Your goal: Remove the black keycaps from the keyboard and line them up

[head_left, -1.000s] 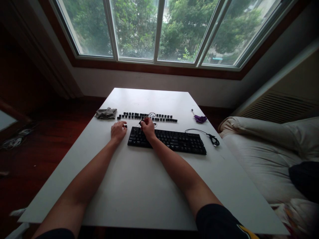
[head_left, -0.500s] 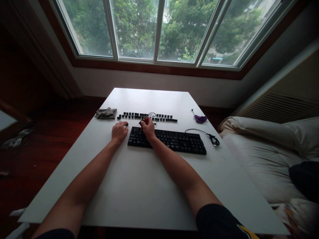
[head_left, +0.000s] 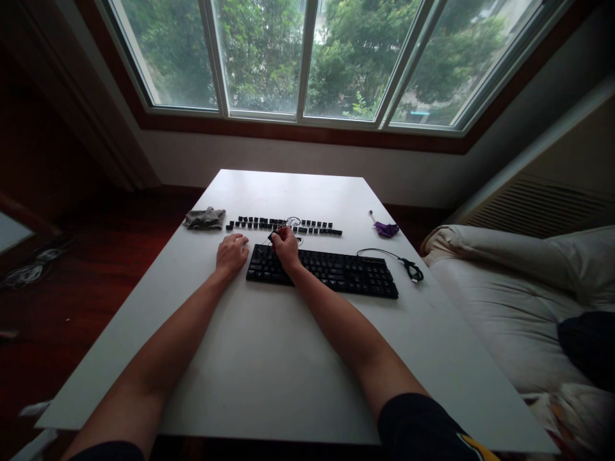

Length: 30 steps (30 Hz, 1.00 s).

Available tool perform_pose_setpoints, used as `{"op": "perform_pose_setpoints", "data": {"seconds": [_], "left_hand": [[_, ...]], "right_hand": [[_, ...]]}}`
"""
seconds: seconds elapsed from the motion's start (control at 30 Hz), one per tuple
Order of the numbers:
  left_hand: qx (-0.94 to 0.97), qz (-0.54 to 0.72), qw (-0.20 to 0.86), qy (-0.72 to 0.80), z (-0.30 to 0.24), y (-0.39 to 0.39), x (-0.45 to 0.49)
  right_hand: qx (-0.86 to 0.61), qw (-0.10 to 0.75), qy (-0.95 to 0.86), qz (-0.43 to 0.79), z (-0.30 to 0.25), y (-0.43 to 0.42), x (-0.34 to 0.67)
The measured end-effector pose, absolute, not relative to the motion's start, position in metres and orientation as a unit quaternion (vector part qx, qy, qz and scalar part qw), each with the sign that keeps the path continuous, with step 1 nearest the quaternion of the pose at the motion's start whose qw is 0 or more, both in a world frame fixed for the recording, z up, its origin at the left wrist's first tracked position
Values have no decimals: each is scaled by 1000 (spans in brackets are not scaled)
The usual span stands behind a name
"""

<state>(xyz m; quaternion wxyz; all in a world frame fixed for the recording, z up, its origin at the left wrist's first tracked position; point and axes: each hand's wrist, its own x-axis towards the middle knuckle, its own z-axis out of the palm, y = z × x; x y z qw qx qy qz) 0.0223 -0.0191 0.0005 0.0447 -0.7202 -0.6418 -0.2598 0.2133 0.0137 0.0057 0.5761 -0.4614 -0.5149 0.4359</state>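
A black keyboard (head_left: pixel 336 272) lies across the white table, with keys in place over much of it. My right hand (head_left: pixel 287 246) is above its upper left part, closed in a pinch on a small black tool with thin wire loops that looks like a keycap puller (head_left: pixel 271 236). Left of the keyboard, my left hand (head_left: pixel 231 255) rests low over the table with its fingers bent together. Whatever its fingertips may hold is hidden. Behind both hands, loose black keycaps (head_left: pixel 317 231) stand in two rows.
A grey cloth (head_left: pixel 205 218) lies at the table's left edge. To the right are a purple cloth (head_left: pixel 386 229), a small brush-like stick (head_left: pixel 371 214) and the keyboard's bundled cable (head_left: pixel 413 271). A covered sofa (head_left: pixel 500 307) stands right of the table (head_left: pixel 269 365).
My left hand has shifted slightly right, and the black keycap that showed at its fingertips is out of sight. My right hand stays in place.
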Motion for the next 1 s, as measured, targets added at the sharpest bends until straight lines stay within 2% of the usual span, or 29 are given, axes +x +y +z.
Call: {"op": "perform_pose_setpoints", "data": {"seconds": [1.0], "left_hand": [[-670, -186, 20, -718, -7, -11, 21]], "right_hand": [[-456, 575, -515, 443, 9, 12, 212]]}}
